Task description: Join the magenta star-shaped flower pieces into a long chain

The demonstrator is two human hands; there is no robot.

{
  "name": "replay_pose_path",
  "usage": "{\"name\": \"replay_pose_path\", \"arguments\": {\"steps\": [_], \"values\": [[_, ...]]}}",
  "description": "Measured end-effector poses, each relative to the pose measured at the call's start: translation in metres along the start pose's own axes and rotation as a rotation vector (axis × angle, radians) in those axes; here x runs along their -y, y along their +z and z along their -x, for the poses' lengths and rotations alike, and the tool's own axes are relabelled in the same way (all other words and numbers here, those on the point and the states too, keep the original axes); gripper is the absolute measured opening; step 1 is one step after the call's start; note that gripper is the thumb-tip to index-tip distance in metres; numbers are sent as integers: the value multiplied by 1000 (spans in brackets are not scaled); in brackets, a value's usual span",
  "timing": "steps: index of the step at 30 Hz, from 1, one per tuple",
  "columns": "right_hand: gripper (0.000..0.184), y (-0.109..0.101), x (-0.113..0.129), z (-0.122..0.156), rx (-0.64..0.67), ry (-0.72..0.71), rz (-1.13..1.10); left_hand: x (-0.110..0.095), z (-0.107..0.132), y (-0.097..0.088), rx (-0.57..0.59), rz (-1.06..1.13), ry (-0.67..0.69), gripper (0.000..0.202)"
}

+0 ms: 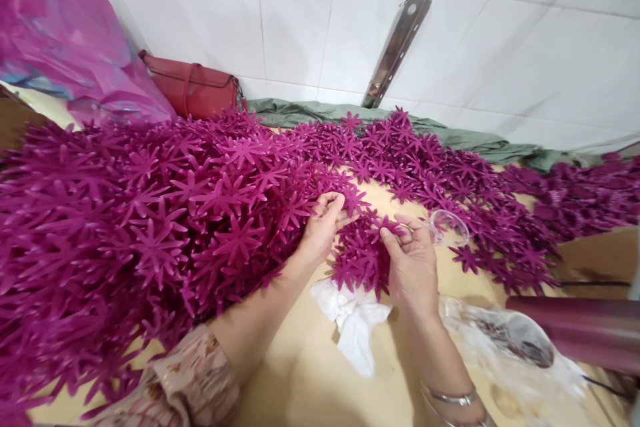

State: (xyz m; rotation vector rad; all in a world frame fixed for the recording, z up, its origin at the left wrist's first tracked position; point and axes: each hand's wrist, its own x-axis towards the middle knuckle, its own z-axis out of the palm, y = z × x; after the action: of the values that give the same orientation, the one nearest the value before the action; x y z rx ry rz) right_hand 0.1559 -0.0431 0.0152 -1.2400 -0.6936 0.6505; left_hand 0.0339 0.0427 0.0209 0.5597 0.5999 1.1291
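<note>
My right hand pinches a magenta star-shaped flower piece between thumb and fingers, over a small heap of similar flower pieces. Just to its left, my left hand has its thumb and forefinger pressed together beside another flower piece. Whatever that pinch holds is too small to make out. A large mound of the same magenta flower pieces covers the left side, right up against my left forearm. Beside the right hand's knuckles sits a small clear round dish.
More flower pieces run along the back and right of the tan tabletop. A crumpled white tissue lies between my forearms. Around them are a clear plastic bag, a maroon cylinder, a red handbag and a metal strip.
</note>
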Motion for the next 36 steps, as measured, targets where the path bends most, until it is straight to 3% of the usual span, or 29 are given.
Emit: {"name": "replay_pose_path", "arguments": {"steps": [16,26,31,36], "values": [[31,-6,7,3,-11,-54,205,-2,3,-2,23,-37,-32,43],[34,-2,10,5,21,-39,228,1,5,0,75,-74,-54,42],[32,-1,10,5,121,-4,148,2,7,-1,192,-81,-21,40],[32,-1,9,5,104,-36,149,4,7,-4,357,-283,-69,45]]}}
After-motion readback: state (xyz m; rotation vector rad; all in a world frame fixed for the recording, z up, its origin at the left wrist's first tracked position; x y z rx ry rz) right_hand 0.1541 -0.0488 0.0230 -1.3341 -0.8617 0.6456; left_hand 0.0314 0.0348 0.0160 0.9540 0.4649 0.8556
